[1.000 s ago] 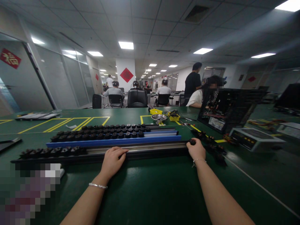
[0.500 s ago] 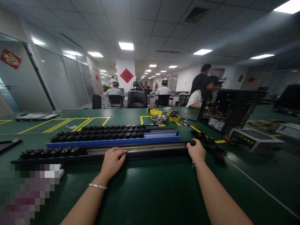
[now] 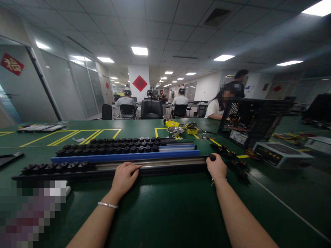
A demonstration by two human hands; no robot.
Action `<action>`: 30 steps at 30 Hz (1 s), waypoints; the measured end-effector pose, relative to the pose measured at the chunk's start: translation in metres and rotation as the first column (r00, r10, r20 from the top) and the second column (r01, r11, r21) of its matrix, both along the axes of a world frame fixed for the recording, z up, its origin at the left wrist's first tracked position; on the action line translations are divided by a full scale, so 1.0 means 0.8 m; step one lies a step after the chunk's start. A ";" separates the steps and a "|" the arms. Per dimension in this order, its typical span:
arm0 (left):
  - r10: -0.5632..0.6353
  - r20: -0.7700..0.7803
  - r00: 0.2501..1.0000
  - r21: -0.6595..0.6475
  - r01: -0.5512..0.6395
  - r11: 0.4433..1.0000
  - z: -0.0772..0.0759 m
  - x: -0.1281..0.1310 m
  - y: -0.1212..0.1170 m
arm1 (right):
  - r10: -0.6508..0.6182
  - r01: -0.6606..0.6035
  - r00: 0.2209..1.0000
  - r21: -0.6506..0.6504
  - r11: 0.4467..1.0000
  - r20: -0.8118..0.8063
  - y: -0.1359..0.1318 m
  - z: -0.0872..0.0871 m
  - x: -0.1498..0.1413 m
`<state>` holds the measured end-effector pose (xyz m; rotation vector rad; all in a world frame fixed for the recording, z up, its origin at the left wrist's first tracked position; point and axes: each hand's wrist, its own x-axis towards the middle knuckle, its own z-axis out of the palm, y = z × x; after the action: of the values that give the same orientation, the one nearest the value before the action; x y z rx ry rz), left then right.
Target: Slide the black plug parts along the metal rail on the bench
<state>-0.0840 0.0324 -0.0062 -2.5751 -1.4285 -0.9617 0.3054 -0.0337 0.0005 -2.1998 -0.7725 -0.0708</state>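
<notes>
A long black power track (image 3: 165, 168) with a metallic channel lies across the green table in front of me. Several black socket modules (image 3: 62, 166) sit in its left part. My left hand (image 3: 126, 176) rests over the middle of the track, fingers curled round its near edge. At the right end, my right hand (image 3: 217, 166) is closed on a small round black piece (image 3: 212, 157); my fingers hide part of it, so I cannot tell whether it is fixed to the track. Behind lies a blue track (image 3: 124, 157) with more modules beside it.
Loose black modules (image 3: 236, 165) lie right of my right hand. Farther right stand a grey power supply (image 3: 283, 154) and an open computer case (image 3: 250, 120). Yellow trays (image 3: 172, 123) and a metal dish (image 3: 175, 130) sit behind the tracks. A person (image 3: 216, 107) sits across the table.
Both my hands and the track stay where they were. In the background, the standing person has shifted to the right.
</notes>
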 end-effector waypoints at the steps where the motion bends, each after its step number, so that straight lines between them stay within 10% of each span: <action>1: 0.002 -0.002 1.000 -0.001 -0.002 1.000 0.000 0.000 0.000 | 0.000 0.000 1.000 -0.004 1.000 0.000 0.000 0.000 0.000; 30: 0.004 0.012 1.000 -0.002 -0.004 1.000 -0.002 -0.002 0.001 | -0.075 0.077 0.997 0.075 0.994 -0.029 0.002 -0.009 0.028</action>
<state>-0.0854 0.0329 -0.0078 -2.5710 -1.4378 -0.9772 0.3280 -0.0324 -0.0069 -2.1532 -0.6610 -0.1073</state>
